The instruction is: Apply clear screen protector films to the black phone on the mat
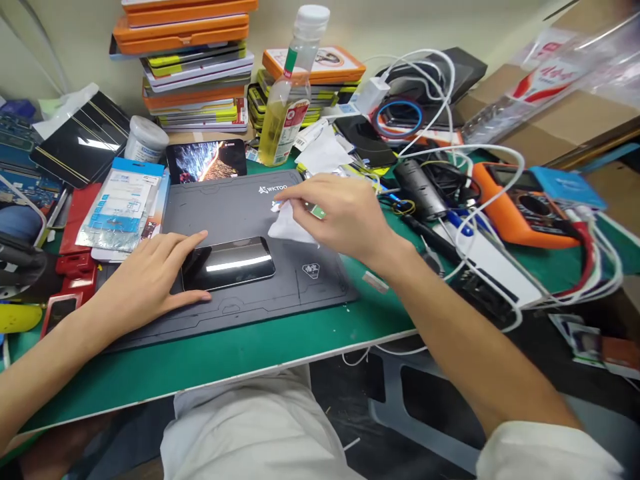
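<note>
A smartphone (pixel 229 265) with a dark, glossy screen lies flat on a grey work mat (pixel 220 210). My left hand (pixel 155 267) rests at its left end, thumb along the near edge and fingers at the far edge, steadying it between them. Above the mat, to the right of the phone, my right hand (pixel 340 210) pinches a crumpled white wipe (pixel 289 225) between thumb and fingers. The wipe hangs below the fingertips, apart from the phone. Behind the mat, a second phone (pixel 207 162) shows a bright picture on its screen.
Behind the mat stand a bottle of yellow liquid (pixel 286 100) and stacked orange cases (pixel 185 30). On the right are tangled white cables (pixel 467 247) and an orange multimeter (pixel 520 203). Packets (pixel 123 200) and a red tool (pixel 75 267) lie left. The green table's front edge (pixel 300 360) is near my lap.
</note>
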Demonstrator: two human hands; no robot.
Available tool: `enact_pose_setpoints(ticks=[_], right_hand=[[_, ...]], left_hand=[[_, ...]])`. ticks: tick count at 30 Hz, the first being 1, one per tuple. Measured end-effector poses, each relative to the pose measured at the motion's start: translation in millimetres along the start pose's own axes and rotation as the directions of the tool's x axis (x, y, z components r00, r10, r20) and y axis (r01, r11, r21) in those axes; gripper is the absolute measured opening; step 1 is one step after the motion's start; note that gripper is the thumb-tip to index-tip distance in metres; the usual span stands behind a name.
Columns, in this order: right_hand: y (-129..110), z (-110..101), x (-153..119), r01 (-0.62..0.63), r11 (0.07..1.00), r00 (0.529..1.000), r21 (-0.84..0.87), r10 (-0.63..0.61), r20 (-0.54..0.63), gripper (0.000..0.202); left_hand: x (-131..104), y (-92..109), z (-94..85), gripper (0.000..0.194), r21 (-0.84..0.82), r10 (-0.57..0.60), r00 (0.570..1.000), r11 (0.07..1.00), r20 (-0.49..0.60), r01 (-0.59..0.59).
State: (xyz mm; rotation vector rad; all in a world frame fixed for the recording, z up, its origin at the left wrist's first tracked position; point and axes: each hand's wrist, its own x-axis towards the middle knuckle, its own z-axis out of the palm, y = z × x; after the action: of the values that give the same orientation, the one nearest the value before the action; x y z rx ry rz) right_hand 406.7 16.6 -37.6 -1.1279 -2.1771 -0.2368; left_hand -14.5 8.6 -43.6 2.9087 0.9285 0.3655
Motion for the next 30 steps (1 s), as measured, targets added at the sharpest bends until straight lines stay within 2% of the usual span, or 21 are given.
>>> enact_pose_setpoints(ticks=[4, 8, 12, 17, 22, 25, 30], right_hand=[[0, 8, 14, -0.014, 0.999, 1.0, 0.039, 0.013, 0.027, 0.033], [-16, 23, 1, 0.013, 0.987, 0.995, 0.161, -0.029, 0.098, 0.035], [-28, 25, -11, 0.033, 0.986, 0.978, 0.162, -0.066, 0.199, 0.037], [-28, 17, -10, -0.032, 0.976, 0.96, 0.215, -0.03, 0.279, 0.035], [-24, 15, -9, -0.016, 0.976, 0.943, 0.218, -0.058, 0.328, 0.037], [-22, 15, -10, -0.014, 0.977, 0.93, 0.212, -0.065, 0.361, 0.036], [-18, 13, -11, 0.028, 0.981, 0.923, 0.192, -0.099, 0.371, 0.038]], left_hand=[[-4, 1, -3.0, 0.083, 0.001, 0.022, 1.0, 1.0, 0.017, -0.022], [-6, 7, -9.2, 0.073, 0.019, 0.048, 0.999, 0.999, 0.015, -0.048], [-4, 13, -15.2, 0.066, 0.008, 0.055, 0.998, 0.998, 0.028, -0.055], [-2, 19, -22.7, 0.073, -0.007, 0.033, 0.999, 0.999, 0.021, -0.032], [-3, 22, -28.7, 0.078, 0.121, 0.128, 0.992, 0.984, -0.001, -0.127], [-4, 24, -29.9, 0.087, 0.18, 0.193, 0.981, 0.965, 0.009, -0.192], [-5, 26, -29.3, 0.099, 0.14, 0.171, 0.985, 0.976, -0.002, -0.169]])
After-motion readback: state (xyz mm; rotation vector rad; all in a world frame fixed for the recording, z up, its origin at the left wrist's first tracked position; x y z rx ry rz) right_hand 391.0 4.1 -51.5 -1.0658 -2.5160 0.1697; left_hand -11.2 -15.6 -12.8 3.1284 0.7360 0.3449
